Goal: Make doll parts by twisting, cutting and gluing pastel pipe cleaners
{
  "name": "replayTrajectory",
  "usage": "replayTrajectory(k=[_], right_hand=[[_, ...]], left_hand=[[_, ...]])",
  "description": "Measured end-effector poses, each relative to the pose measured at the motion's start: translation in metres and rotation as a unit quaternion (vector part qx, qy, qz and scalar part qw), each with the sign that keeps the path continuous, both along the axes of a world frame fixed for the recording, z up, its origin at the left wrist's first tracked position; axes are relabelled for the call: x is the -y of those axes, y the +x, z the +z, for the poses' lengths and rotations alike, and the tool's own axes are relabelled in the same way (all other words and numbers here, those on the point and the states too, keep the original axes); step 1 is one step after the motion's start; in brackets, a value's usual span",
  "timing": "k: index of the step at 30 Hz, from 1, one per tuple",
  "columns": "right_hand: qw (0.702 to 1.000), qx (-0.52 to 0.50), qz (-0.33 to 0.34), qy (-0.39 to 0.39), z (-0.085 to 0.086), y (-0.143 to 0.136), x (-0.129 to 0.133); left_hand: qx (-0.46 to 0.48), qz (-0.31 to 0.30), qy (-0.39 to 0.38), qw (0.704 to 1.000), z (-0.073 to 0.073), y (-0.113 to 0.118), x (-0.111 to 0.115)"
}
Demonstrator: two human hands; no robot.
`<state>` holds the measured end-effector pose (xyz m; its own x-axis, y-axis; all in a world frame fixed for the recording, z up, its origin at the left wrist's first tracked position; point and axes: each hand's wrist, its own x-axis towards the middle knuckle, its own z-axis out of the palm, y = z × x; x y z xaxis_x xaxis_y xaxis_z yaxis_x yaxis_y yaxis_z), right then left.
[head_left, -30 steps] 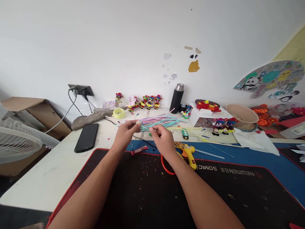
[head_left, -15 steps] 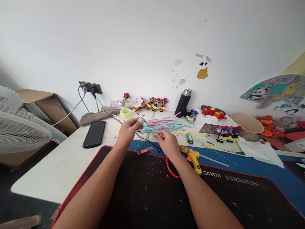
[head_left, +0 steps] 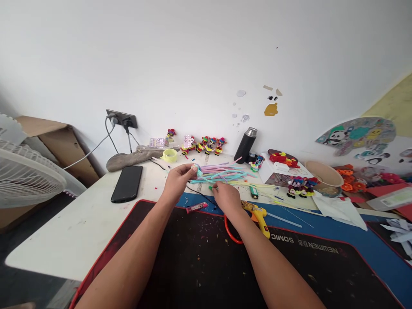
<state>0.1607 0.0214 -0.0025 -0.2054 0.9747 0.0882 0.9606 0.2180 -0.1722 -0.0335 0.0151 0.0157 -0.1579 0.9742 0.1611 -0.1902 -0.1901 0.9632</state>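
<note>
My left hand (head_left: 177,182) pinches a small teal fuzzy piece (head_left: 197,170) between thumb and fingers, above the table's middle. Just to the right, my right hand (head_left: 226,196) has its fingers drawn together near a small green bit at the fingertips; what they hold, if anything, is too small to make out. Behind both hands lies a loose pile of teal, pink and purple fuzzy stems (head_left: 230,171). Below my right forearm rests a yellow glue gun (head_left: 257,214), partly covered, near a red ring-shaped handle (head_left: 230,231).
A black phone (head_left: 127,184) lies at the left, with a fan (head_left: 28,171) beyond the table edge. Several small figures (head_left: 210,146), yellow tape (head_left: 169,155) and a dark flask (head_left: 246,146) stand along the wall. A pink tube (head_left: 197,207) lies on the mat (head_left: 193,257).
The view has shifted slightly. My right hand's fingertips have drawn closer together, and the thin teal strand that ran between my hands no longer shows clearly. My left hand still holds the teal piece.
</note>
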Motion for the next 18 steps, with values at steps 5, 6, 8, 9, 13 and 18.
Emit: replayTrajectory(k=[5,6,8,9,13,18], right_hand=[[1.0,0.011,0.02,0.002,-0.002,-0.004,0.001],[1.0,0.012,0.022,0.003,-0.002,-0.005,0.002],[1.0,0.007,0.022,0.003,-0.003,-0.007,0.003],[1.0,-0.002,0.021,0.002,-0.004,-0.008,0.004],[0.996,-0.093,0.019,0.004,-0.006,-0.005,0.004],[0.928,-0.37,0.022,-0.028,-0.006,0.003,0.003]], left_hand=[[-0.004,-0.01,-0.009,1.0,0.003,0.002,0.002],[-0.008,-0.01,-0.01,1.0,0.003,0.002,0.002],[-0.017,-0.01,-0.012,1.0,0.004,0.003,0.003],[-0.022,-0.011,-0.013,1.0,0.004,0.003,0.003],[-0.042,-0.015,-0.013,0.999,0.001,0.003,0.002],[-0.068,-0.025,-0.009,0.997,-0.003,0.004,0.001]])
